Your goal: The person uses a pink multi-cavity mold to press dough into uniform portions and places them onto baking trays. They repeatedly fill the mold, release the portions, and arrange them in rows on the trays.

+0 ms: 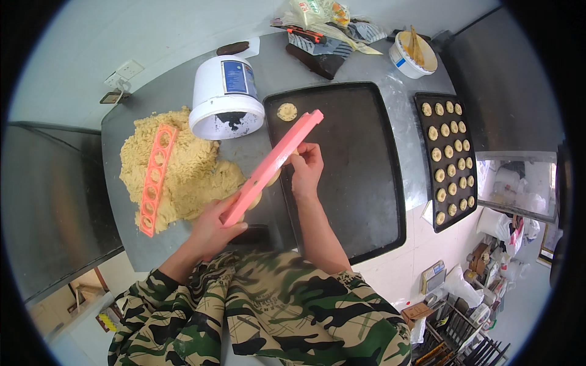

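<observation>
My left hand [211, 228] grips the lower end of a long pink plastic mould [270, 171], tilted edge-on above the table. Pale dough pieces [254, 201] bulge from its underside. At the mould's upper part, the fingers of my right hand [307, 169] pinch one of these pieces, partly hidden by the fingers. Below this hand lies a large black baking tray [348, 183] with a single round dough piece [287, 112] in its far left corner. To the left, a mound of crumbly yellow dough [197, 160] carries a second pink mould with round holes [158, 178].
Behind the dough, a white plastic bucket [226, 87] lies on its side with dark filling inside. Plastic bags [320, 41] and a white tub with a wooden spatula [412, 57] stand at the back. A tray of shaped dough rounds [446, 160] is at the right.
</observation>
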Motion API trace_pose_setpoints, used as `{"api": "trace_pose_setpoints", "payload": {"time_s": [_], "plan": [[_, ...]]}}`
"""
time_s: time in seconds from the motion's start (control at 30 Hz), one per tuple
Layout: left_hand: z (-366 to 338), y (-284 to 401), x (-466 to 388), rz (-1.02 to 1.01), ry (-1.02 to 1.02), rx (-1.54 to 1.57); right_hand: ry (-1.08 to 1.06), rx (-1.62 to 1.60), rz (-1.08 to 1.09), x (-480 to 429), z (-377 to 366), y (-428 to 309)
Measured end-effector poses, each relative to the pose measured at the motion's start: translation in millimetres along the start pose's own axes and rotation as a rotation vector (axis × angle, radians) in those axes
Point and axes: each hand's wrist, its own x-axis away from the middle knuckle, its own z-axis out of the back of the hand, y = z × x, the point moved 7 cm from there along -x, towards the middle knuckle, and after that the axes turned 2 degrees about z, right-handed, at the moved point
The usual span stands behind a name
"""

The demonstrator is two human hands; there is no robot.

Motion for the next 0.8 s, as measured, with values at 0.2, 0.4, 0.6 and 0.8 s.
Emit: {"api": "trace_pose_setpoints", "payload": {"time_s": [0.2, 0.4, 0.6, 0.8], "plan": [[-12.8, -15.5, -25.1, 0.062, 0.014, 0.373, 0.077, 0.225, 0.027, -37.4, 22.3, 33.8], [-9.6, -11.6, -28.2, 0.032, 0.035, 0.365, -0.024, 0.832, 0.159, -17.3, 31.5, 15.1], [-45.3, -12.2, -39.7, -0.030, -0.040, 0.163, -0.144, 0.297, 0.003, 23.0, 24.1, 28.3], [-64.5, -19.0, -60.1, -0.013, 0.007, 0.396, 0.092, 0.688, -0.034, 30.6, 76.7, 32.2]]}}
